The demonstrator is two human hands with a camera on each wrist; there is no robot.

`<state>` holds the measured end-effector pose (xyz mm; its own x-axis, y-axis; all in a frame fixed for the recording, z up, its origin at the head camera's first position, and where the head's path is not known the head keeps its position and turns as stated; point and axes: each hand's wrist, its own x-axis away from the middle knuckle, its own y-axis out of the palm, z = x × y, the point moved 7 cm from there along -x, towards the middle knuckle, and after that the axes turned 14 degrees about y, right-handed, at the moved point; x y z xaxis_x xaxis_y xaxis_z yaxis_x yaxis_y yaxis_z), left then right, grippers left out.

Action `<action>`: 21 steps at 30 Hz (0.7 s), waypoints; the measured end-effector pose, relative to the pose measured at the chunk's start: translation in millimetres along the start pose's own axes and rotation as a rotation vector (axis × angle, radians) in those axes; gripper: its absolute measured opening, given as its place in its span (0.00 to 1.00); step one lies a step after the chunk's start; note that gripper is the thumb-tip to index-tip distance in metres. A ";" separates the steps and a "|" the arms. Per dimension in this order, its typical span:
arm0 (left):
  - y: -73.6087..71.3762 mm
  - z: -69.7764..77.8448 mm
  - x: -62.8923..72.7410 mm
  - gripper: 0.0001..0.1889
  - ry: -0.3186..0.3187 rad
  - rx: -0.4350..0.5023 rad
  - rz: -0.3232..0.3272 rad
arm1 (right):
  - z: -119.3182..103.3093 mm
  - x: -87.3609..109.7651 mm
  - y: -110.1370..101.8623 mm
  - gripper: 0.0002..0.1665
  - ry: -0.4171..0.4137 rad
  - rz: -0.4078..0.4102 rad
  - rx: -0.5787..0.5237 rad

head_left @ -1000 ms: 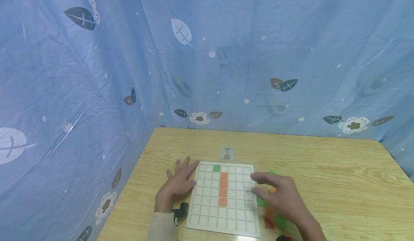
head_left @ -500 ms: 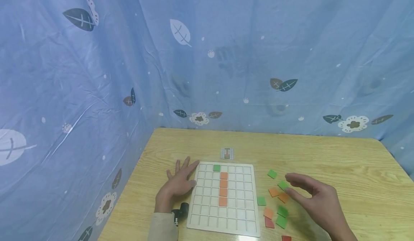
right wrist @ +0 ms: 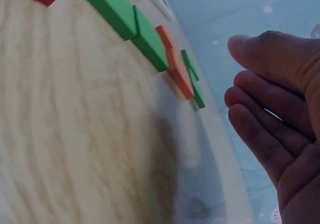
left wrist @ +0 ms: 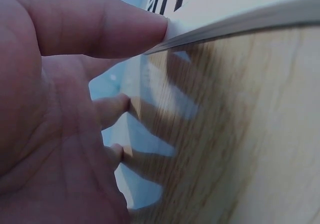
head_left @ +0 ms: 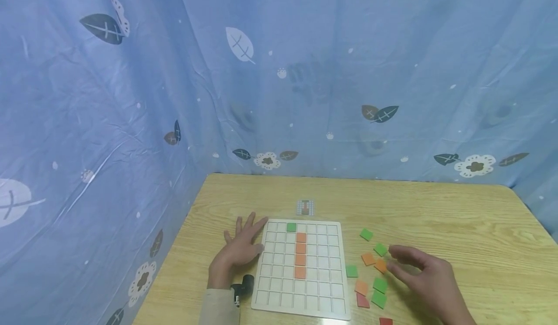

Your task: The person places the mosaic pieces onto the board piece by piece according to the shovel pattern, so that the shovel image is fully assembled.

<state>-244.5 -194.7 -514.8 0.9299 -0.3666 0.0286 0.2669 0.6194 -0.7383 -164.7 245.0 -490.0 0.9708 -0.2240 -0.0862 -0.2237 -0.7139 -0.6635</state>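
Note:
My left hand [head_left: 239, 250] lies on the table with its fingers spread. Its thumb [left wrist: 115, 26] and index fingertip touch the left edge of a pale gridded board [head_left: 324, 291]. On that board are one green tile [head_left: 291, 227] in the top row and a column of several orange tiles [head_left: 301, 248]. Right of the board, my right hand [head_left: 429, 279] hovers beside the loose tiles, thumb and fingers parted with nothing between them. Its fingertips are nearest a loose green tile [head_left: 380, 250] and a loose orange tile [head_left: 380, 266].
More loose tiles lie between board and right hand, including a green tile [head_left: 366, 234], an orange tile [head_left: 361, 287] and a red tile [head_left: 363, 301]. A small printed grid card [head_left: 305, 207] sits behind the board. Blue patterned curtain [head_left: 305, 97] borders the wooden table.
From the board's right edge, my right hand has moved right past the loose tiles, then slightly nearer the table's front. My left hand stays in place.

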 end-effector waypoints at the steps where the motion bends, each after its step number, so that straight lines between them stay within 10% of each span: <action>1: 0.1 -0.1 0.0 0.41 0.002 0.003 0.001 | 0.8 -0.4 1.8 0.20 0.001 -0.008 0.015; 12: 0.6 -2.1 0.3 0.42 0.007 0.039 0.021 | 12.1 -2.7 23.4 0.26 0.151 -0.202 0.094; 21: 1.0 -2.2 -0.3 0.42 0.011 0.025 0.016 | 9.5 -3.1 27.4 0.23 0.111 -0.180 0.160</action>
<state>-245.1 -195.5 -517.0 0.9314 -0.3639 0.0092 0.2581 0.6424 -0.7216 -173.0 232.4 -515.0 0.9762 -0.1807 0.1202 -0.0230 -0.6367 -0.7707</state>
